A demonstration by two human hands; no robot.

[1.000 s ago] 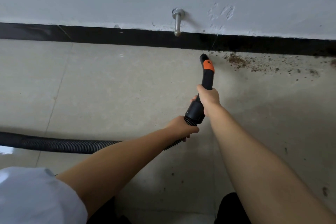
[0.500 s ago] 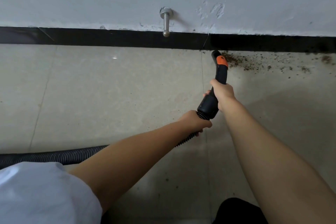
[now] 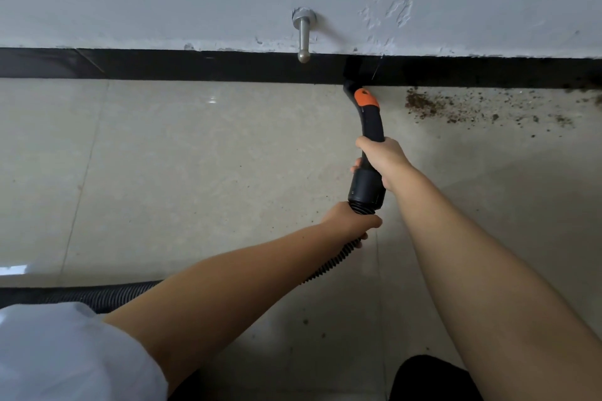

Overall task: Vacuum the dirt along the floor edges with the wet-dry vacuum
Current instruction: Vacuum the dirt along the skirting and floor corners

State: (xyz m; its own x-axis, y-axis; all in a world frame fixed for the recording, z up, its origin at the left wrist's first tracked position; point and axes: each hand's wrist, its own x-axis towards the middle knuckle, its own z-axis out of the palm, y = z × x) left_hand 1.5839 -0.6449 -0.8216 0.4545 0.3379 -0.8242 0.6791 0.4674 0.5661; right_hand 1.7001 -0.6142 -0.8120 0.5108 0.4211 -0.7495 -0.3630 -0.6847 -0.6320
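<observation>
A black vacuum nozzle (image 3: 371,120) with an orange band points at the black baseboard (image 3: 195,65), its tip against the floor edge. My right hand (image 3: 379,158) grips the nozzle's curved handle. My left hand (image 3: 350,221) holds the ribbed black hose (image 3: 329,265) just behind the cuff. Brown dirt (image 3: 423,104) lies scattered along the baseboard to the right of the nozzle tip, a short gap away. The hose runs back left under my left arm.
A metal door stop (image 3: 303,34) sticks out of the white wall left of the nozzle. Beige floor tiles (image 3: 195,156) spread to the left. A few specks of dirt (image 3: 306,322) lie near my legs at the bottom.
The nozzle tip has pushed forward up to the baseboard, and the dirt pile's left end looks smaller. The view has shifted slightly; both hands keep their hold.
</observation>
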